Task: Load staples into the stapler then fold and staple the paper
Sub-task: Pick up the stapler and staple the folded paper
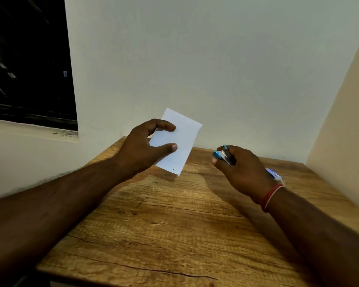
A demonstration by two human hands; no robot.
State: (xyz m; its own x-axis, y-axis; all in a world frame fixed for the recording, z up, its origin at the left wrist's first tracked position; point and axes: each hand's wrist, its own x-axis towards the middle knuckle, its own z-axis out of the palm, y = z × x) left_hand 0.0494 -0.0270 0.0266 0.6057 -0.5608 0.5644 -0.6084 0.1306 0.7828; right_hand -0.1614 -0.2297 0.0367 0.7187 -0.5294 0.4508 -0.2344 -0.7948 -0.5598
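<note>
My left hand (145, 146) holds a folded white paper (183, 139) up above the far left part of the wooden table (164, 224), thumb on its front and fingers over its upper edge. A small dark mark shows near the paper's lower corner. To the right, my right hand (243, 170) is closed around a small blue and metal stapler (223, 155), whose nose points left toward the paper. A gap separates the stapler from the paper.
A small purple and white box (275, 174) lies on the table just behind my right wrist. A red thread band circles that wrist. White walls stand close behind and to the right of the table. A dark window sits at the upper left.
</note>
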